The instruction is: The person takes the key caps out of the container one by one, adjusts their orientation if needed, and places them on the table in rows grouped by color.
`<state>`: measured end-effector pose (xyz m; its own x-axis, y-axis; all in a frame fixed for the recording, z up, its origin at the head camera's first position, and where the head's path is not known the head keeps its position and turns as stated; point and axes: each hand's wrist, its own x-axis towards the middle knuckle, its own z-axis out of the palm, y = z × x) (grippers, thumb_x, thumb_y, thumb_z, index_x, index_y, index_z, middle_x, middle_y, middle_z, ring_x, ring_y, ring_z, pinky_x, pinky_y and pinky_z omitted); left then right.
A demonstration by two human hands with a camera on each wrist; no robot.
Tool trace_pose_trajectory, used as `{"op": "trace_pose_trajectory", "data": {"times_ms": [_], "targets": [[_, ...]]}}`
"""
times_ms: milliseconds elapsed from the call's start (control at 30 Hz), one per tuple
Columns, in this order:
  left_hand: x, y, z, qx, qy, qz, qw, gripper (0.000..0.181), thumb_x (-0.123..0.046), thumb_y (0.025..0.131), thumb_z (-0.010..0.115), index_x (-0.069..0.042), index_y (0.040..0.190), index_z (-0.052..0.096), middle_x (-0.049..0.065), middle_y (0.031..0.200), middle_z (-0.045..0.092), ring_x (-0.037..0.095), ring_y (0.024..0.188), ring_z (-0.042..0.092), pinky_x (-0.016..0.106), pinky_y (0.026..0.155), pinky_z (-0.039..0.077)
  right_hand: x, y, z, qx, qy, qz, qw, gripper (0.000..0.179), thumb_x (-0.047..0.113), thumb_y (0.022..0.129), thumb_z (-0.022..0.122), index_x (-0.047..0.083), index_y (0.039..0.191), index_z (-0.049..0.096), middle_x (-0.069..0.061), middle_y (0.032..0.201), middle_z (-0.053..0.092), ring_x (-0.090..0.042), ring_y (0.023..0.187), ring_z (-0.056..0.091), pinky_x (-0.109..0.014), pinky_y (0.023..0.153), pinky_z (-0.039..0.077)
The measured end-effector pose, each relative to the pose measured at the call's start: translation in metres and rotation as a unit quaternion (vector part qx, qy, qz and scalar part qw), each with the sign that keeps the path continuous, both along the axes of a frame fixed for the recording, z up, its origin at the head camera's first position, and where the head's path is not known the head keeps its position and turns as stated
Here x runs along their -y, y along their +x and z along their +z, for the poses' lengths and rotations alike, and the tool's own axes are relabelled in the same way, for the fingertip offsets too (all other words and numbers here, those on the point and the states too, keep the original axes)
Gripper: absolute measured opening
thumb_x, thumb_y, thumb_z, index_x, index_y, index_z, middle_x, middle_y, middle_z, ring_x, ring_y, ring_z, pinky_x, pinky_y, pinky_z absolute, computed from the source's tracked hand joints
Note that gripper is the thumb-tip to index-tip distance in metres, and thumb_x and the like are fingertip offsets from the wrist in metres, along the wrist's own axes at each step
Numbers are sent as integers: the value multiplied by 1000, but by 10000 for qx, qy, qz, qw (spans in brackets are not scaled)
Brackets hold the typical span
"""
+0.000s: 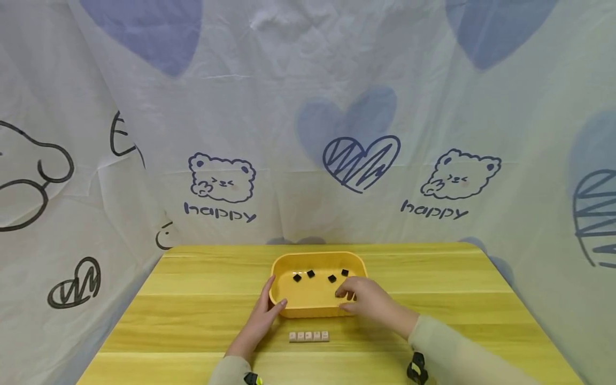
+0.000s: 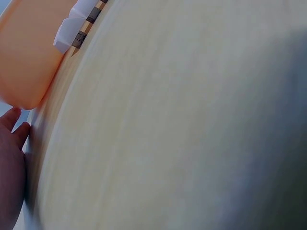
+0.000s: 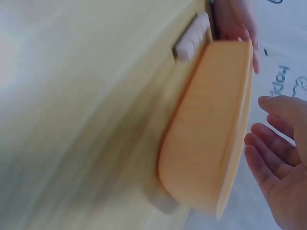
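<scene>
A yellow plastic tray (image 1: 308,312) holds several small black square pieces (image 1: 310,274). My left hand (image 1: 260,321) grips its near left corner, thumb at the front rim and fingers along the left side. Over the right part of the tray is my right hand (image 1: 368,299), fingers bent downward, with a dark bit right at the fingertips in the head view. In the right wrist view that hand (image 3: 283,143) has its thumb apart from its loosely bent fingers, and nothing shows between them. A short row of white keycaps (image 1: 309,336) sits in front of the tray.
The wooden table (image 1: 192,310) reaches back to a white cloth (image 1: 289,214) printed with hearts and bears, which also hangs at both sides. Dark bands with yellow marks (image 1: 417,369) are on both wrists.
</scene>
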<state>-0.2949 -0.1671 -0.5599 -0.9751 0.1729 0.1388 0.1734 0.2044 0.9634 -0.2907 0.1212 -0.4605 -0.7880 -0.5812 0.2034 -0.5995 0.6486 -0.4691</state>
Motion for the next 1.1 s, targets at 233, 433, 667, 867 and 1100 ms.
{"op": "trace_pose_trajectory", "data": {"times_ms": [233, 433, 667, 867, 1100], "targets": [[-1, 2, 3, 66, -24, 24, 10000, 75, -23, 98, 60, -16, 157, 13, 28, 158, 10, 43, 143, 15, 54, 115, 11, 2, -23, 5, 496, 286, -306, 9979, 20, 9, 84, 77, 5, 102, 72, -4, 92, 67, -18, 80, 60, -33, 69, 53], [0, 3, 5, 73, -80, 61, 9999, 75, -23, 99, 59, -16, 157, 13, 27, 158, 11, 43, 143, 15, 55, 115, 11, 6, -44, 6, 842, 794, -12, 9933, 20, 4, 84, 75, 3, 104, 73, -4, 96, 69, -18, 83, 61, -34, 71, 53], [0, 3, 3, 63, -27, 19, 10000, 76, -23, 99, 59, -14, 157, 12, 28, 158, 10, 43, 143, 15, 54, 115, 13, 9, -56, 2, 1145, 1146, 29, 9868, 21, -2, 83, 71, 2, 103, 74, -5, 99, 70, -21, 91, 64, -36, 78, 55], [1, 3, -1, -205, -35, -187, 9996, 76, -25, 100, 58, -9, 157, 10, 34, 155, 11, 47, 140, 19, 56, 113, 18, 11, -64, -10, 1172, 1373, -53, 9836, 20, 7, 88, 71, 5, 107, 74, -1, 95, 70, -18, 88, 64, -36, 80, 55], [1, 3, 1, -207, -174, 18, 9996, 76, -30, 99, 59, -12, 157, 13, 33, 155, 13, 49, 140, 18, 60, 112, 15, 13, -73, -23, 787, 1666, 302, 9824, 12, 6, 86, 73, 5, 98, 77, -1, 89, 71, -16, 83, 65, -33, 77, 55]]}}
